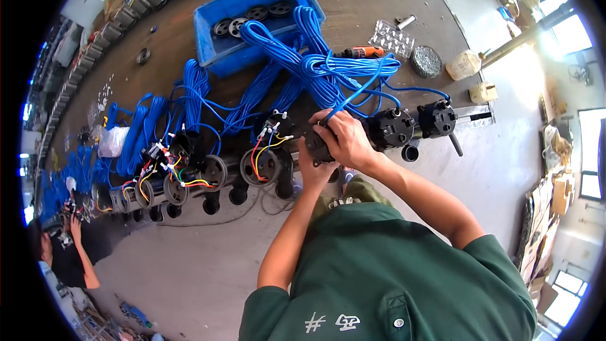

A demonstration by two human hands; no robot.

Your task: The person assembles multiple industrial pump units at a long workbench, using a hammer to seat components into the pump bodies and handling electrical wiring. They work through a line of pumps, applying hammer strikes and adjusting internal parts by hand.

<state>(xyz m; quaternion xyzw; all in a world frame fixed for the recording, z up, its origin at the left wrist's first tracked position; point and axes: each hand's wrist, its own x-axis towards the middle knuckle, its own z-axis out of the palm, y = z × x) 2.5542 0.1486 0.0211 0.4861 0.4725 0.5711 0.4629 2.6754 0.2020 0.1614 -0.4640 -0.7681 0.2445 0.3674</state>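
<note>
Both my hands are closed around a black round housing (317, 146) at the bench edge. My right hand (348, 140) grips its top and right side, near where a blue cable leaves it. From below and to the left, my left hand (310, 167) supports it; part of that hand is hidden. Just right stand two more black housings, one close by (392, 127) and one farther along (437, 119), each with a blue cable. To my left a round metal flange (260, 167) has red and yellow wires hanging over it from white connectors (273, 129).
Coiled blue cables (271, 50) spread across the bench (167, 41) and over a blue bin (211, 57) holding black wheels. An orange-black power tool (363, 52) and a steel-coloured round pad (426, 62) lie behind. At far left, another person's hand (76, 230) works on wires.
</note>
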